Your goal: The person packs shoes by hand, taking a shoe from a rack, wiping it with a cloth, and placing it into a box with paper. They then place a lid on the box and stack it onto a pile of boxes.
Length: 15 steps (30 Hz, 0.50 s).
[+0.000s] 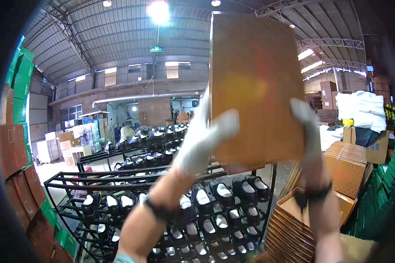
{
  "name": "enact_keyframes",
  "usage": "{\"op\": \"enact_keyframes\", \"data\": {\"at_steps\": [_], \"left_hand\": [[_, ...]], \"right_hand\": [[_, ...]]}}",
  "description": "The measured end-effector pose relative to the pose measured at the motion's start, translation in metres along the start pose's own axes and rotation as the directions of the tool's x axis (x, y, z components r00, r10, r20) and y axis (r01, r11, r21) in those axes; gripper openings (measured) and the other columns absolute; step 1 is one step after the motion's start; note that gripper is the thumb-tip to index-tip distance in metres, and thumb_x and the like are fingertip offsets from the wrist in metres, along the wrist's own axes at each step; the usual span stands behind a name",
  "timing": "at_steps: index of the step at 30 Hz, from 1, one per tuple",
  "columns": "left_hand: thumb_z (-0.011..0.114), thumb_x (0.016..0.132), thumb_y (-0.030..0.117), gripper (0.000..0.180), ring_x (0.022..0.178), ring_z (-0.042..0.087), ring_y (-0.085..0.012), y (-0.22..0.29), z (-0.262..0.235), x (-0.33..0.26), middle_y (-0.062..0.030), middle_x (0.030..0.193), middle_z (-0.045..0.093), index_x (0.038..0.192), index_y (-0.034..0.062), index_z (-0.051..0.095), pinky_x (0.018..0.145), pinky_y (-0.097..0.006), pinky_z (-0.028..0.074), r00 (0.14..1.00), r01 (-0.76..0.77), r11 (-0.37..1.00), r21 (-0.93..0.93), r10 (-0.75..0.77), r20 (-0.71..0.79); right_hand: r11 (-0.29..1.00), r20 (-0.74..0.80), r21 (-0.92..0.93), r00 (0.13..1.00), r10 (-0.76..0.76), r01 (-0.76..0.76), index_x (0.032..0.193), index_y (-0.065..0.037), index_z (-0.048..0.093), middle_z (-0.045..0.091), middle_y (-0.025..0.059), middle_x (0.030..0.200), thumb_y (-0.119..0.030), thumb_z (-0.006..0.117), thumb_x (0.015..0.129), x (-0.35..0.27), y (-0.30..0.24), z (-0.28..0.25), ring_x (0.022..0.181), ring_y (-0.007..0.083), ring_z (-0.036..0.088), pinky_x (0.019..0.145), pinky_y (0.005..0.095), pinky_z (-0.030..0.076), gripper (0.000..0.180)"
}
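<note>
A brown cardboard box (pixel 259 83) is raised in front of me, its broad face toward me and its lower edge just above the shoe rack. My left hand (pixel 199 142), in a pale glove, grips the box's left side with the thumb laid over the near face. On the opposite side my right hand (pixel 308 125), gloved too and smeared by motion, clasps the right edge. The fingers of both hands are mostly hidden behind the box. Dark bands circle both wrists. Below the box, black shoes (pixel 202 197) with white insoles stand in rows on a black metal rack (pixel 63 177).
Stacked brown cartons (pixel 13 149) and green boxes (pixel 19 87) line the left side. At right are nested open cardboard trays (pixel 289 223), a bundle of flat brown cardboard (pixel 346 153), white sacks (pixel 362 107) and green stacks (pixel 382 197). More shoe racks extend behind.
</note>
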State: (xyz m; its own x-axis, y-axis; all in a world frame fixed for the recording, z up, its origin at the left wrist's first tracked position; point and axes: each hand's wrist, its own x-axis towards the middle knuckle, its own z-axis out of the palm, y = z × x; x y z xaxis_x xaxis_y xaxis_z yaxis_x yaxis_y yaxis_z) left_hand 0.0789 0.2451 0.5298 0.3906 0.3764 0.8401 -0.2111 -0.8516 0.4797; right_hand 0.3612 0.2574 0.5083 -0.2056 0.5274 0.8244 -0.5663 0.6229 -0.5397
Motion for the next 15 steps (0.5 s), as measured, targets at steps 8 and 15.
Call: {"op": "enact_keyframes", "data": {"at_steps": [8,15], "left_hand": [[0.059,0.116,0.041,0.068,0.156,0.054,-0.0429,-0.006,-0.069,0.171,-0.0290,0.169,0.053,0.175,0.0131,0.042,0.129,-0.045,0.042,0.859,-0.345,0.569,0.746,0.512,0.006],[0.046,0.116,0.041,0.052,0.134,0.068,-0.0469,0.003,-0.077,0.243,-0.0275,0.144,0.070,0.145,0.0062,0.071,0.120,-0.052,0.051,0.996,0.046,-0.100,0.994,-0.067,-0.053]], "right_hand": [[0.476,-0.096,-0.812,0.728,-0.679,0.337,0.178,-0.026,0.039,0.062,0.0085,0.164,-0.019,0.054,0.116,0.242,-0.005,-0.021,0.114,0.0166,0.071,0.097,0.0324,0.061,0.064],[0.072,0.011,-0.996,0.859,-0.511,0.056,0.157,-0.008,0.066,0.070,0.0282,0.150,-0.013,0.056,0.102,0.311,0.000,-0.067,0.142,0.0366,0.067,0.118,0.0375,0.051,0.056]]}}
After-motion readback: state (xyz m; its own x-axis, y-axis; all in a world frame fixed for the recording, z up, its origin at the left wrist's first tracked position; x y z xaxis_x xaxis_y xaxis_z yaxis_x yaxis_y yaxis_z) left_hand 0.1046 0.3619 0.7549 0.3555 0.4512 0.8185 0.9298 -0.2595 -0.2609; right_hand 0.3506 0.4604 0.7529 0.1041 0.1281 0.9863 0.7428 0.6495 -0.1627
